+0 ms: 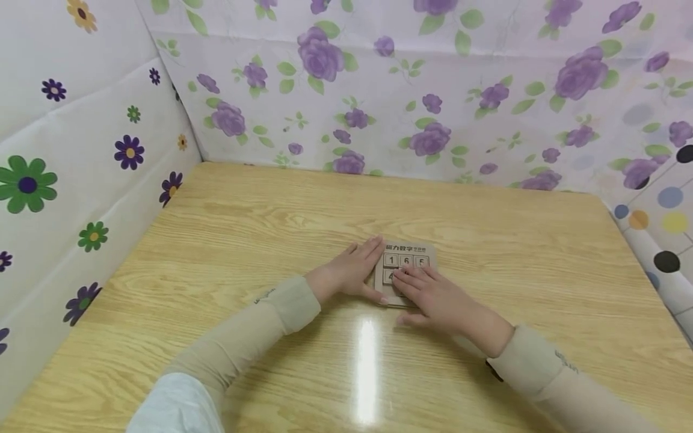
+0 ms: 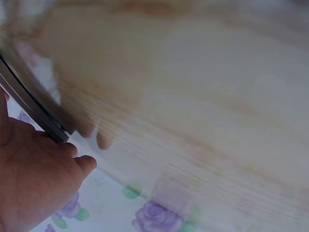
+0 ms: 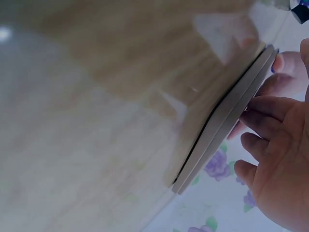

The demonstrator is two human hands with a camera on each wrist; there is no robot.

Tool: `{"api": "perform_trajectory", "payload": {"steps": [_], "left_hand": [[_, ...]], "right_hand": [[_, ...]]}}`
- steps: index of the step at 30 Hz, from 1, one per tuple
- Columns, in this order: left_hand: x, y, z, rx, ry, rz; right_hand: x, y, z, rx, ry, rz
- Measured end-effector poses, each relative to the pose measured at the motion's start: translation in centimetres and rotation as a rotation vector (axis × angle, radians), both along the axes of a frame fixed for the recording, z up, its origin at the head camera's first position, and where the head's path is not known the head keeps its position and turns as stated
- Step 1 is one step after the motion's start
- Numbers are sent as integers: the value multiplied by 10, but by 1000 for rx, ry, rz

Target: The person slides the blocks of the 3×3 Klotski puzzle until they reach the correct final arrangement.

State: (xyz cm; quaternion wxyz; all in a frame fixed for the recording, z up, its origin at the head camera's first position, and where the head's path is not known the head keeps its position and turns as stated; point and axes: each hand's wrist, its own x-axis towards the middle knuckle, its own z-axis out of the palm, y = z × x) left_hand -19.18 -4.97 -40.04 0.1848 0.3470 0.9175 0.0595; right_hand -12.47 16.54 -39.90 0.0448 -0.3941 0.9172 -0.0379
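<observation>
A grey-brown number slide puzzle [image 1: 406, 255] lies flat on the wooden table, a printed title along its far edge. Tiles 1 and 6 read clearly in the back row, with a 4 below; other tiles are hidden by fingers. My left hand [image 1: 353, 269] holds the puzzle's left side, thumb at the near corner and fingers at the far one. Across the tiles rest the fingertips of my right hand [image 1: 440, 300], its thumb apart from the board. The wrist views catch the puzzle edge-on, its rim [image 2: 36, 107] beside the left fingers and its side [image 3: 224, 121] beside the right.
Around the puzzle spreads the glossy wood-grain table [image 1: 260, 210], with a bright light reflection in front. Flowered cloth [image 1: 379, 90] hangs behind it, a daisy-print cloth [image 1: 108, 180] at the left, and a dotted cloth [image 1: 655, 240] at the right.
</observation>
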Motion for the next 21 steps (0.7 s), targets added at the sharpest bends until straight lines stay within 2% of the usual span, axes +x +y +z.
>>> {"api": "perform_trajectory", "payload": {"steps": [10, 14, 21], "left_hand": [[0, -1, 2, 10, 0, 4], [1, -1, 2, 15, -4, 2], [2, 1, 2, 14, -1, 3]], "right_hand": [[19, 0, 6, 3, -12, 25], [18, 6, 7, -11, -31, 2], [7, 17, 8, -12, -14, -58]]}}
